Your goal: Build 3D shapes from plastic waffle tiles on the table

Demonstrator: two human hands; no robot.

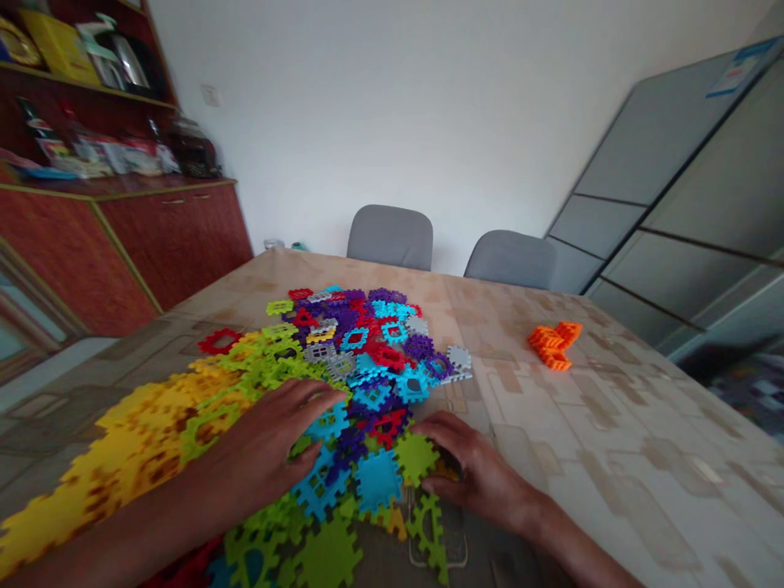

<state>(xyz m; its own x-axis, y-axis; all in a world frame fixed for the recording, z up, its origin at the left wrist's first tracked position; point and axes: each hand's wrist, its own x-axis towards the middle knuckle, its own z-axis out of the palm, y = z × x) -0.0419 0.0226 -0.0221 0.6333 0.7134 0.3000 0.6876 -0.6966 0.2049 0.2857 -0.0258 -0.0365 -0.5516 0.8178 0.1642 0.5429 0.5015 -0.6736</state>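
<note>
A loose heap of flat plastic interlocking tiles with toothed edges spreads across the table. My left hand (303, 416) is over the middle of the heap, thumb and fingers apart, close to light blue tiles (327, 420); nothing shows in its grasp. At the heap's near right side, my right hand (459, 457) has thumb and fingers at opposite edges of a lime green tile (415, 457). A light blue square tile (378, 480) lies just left of that. Below my right hand is a green tile with a cutout (429, 527).
Yellow tiles (135, 425) stretch along the left; purple, red and grey ones are farther back. A joined orange tile piece (554, 343) sits apart on the right of the table (612, 441). Two grey chairs (390, 237) stand behind; a red-brown cabinet (171, 245) is at left.
</note>
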